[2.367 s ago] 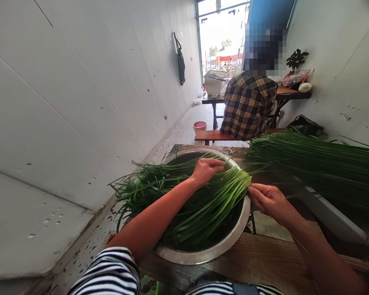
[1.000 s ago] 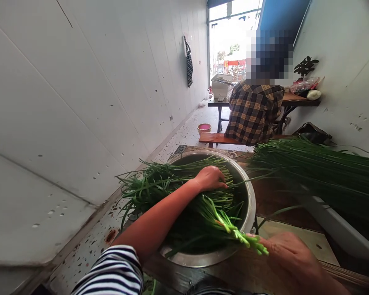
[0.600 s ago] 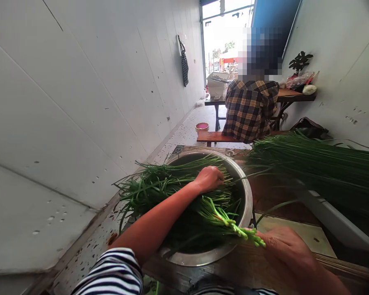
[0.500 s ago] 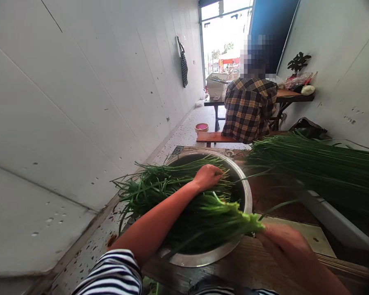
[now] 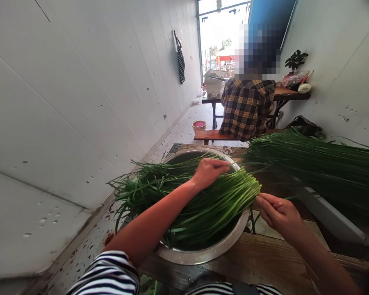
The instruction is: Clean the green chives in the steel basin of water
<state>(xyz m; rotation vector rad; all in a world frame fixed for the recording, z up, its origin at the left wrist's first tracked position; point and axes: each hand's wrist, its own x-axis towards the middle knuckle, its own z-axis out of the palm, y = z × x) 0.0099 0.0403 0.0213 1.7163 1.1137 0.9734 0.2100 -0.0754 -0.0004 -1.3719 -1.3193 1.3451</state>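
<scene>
A wide steel bowl [image 5: 230, 241] sits on a wooden table and holds long green chives. My left hand [image 5: 209, 171] rests curled on top of a neat bundle of chives [image 5: 215, 207] that lies across the bowl, cut ends pointing right. My right hand [image 5: 278, 213] is at those cut ends by the bowl's right rim, fingers bent and touching the stalk tips. More loose chives [image 5: 141, 188] spill over the bowl's left rim toward the wall.
A large heap of uncut chives [image 5: 320, 164] lies on the table to the right. A person in a plaid shirt [image 5: 247, 106] sits on a bench [image 5: 209, 134] ahead, back turned, at another table. A white wall runs along the left. A pink bowl [image 5: 199, 124] stands on the floor.
My right hand had pulled a bundle of chives down toward me; now the bundle lies across the bowl again and the right hand is up at its cut ends. The left hand stayed put.
</scene>
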